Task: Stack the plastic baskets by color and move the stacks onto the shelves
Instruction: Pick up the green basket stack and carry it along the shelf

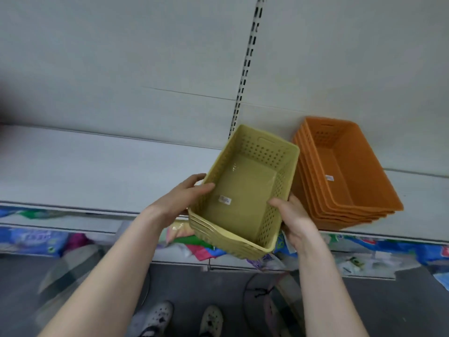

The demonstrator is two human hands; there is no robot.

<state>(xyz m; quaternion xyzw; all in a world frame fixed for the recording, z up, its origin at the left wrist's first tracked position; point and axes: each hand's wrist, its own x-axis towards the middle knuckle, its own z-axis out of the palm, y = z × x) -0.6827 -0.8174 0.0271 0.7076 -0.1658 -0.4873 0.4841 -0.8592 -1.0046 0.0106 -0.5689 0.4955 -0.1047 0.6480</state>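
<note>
A stack of several yellow perforated plastic baskets (243,190) hangs tilted over the front edge of a white shelf (97,171). My left hand (184,194) grips its left rim, thumb inside. My right hand (291,215) holds its right wall near the front corner. To the right, a stack of several orange baskets (345,171) rests on the shelf against the back panel, almost touching the yellow stack.
The shelf runs bare to the left of the baskets. A slotted upright (245,76) divides the back wall. Colourful packaged goods (31,239) fill the lower shelf. Below are a grey floor, cords and my two shoes (184,317).
</note>
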